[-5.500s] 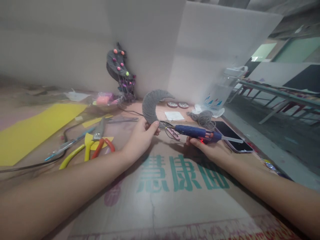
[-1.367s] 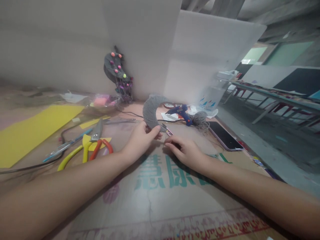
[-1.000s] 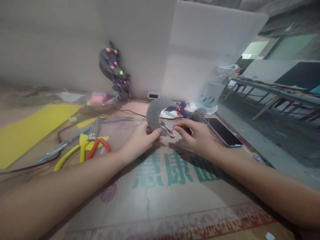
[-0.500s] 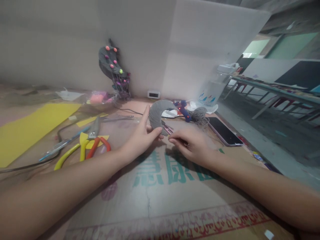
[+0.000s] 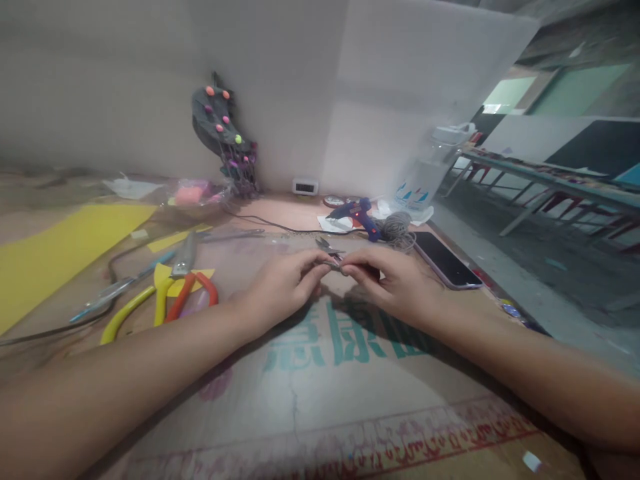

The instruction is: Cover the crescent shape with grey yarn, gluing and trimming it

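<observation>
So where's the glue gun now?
Head view, right of centre toward the back: the blue glue gun lies between white paper and grey yarn.

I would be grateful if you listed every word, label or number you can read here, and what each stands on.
Nothing can be quoted with certainty.
Work surface: large green characters, partly covered.
Work surface: red border marks, too blurred.
Bottle: any print by the sail logo, too small.
White display: any digits, too small.

Blue glue gun (image 5: 353,211), grey yarn (image 5: 396,230), yellow paper (image 5: 65,257)
</observation>
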The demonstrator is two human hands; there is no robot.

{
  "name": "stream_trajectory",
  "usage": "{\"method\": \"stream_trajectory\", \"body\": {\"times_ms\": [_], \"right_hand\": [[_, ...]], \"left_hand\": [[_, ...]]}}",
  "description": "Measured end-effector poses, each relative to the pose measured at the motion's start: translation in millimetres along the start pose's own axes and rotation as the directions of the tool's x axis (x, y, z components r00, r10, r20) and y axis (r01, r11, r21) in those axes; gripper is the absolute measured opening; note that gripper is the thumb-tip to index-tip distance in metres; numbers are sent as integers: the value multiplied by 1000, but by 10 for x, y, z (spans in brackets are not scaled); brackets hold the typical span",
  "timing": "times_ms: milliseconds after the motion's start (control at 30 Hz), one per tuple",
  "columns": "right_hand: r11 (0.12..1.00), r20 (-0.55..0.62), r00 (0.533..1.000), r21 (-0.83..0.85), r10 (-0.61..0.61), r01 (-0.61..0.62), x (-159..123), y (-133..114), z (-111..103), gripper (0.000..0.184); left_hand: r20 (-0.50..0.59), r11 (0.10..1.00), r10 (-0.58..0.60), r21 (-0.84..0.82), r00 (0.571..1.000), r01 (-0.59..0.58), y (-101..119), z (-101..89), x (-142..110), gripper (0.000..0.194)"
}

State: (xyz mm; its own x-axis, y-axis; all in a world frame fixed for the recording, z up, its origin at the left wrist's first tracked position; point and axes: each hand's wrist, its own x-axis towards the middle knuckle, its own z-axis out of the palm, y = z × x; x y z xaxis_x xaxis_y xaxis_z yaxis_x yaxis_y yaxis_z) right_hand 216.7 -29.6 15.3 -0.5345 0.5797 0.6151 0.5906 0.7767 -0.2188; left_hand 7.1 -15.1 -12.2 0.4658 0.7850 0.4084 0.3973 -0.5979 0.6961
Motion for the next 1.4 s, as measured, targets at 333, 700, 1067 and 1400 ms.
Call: {"method": "stream_trajectory", "body": {"times_ms": [333, 700, 1067, 1400], "right_hand": [[999, -63, 998, 36, -31, 33, 80, -1, -71, 16], [997, -69, 996, 50, -53, 57, 68, 14, -65, 12], [995, -89, 993, 47, -82, 86, 46, -4, -63, 13], [997, -66, 996, 48, -65, 68, 51, -14, -61, 14]], "left_hand": [[72, 990, 51, 130, 996, -60, 40, -7, -16, 22], [95, 995, 87, 49, 992, -92, 0, 59, -44, 25], [34, 979, 197, 52, 980, -199, -4, 47, -59, 36], [40, 979, 191, 66, 981, -193, 43, 20, -62, 27]]}}
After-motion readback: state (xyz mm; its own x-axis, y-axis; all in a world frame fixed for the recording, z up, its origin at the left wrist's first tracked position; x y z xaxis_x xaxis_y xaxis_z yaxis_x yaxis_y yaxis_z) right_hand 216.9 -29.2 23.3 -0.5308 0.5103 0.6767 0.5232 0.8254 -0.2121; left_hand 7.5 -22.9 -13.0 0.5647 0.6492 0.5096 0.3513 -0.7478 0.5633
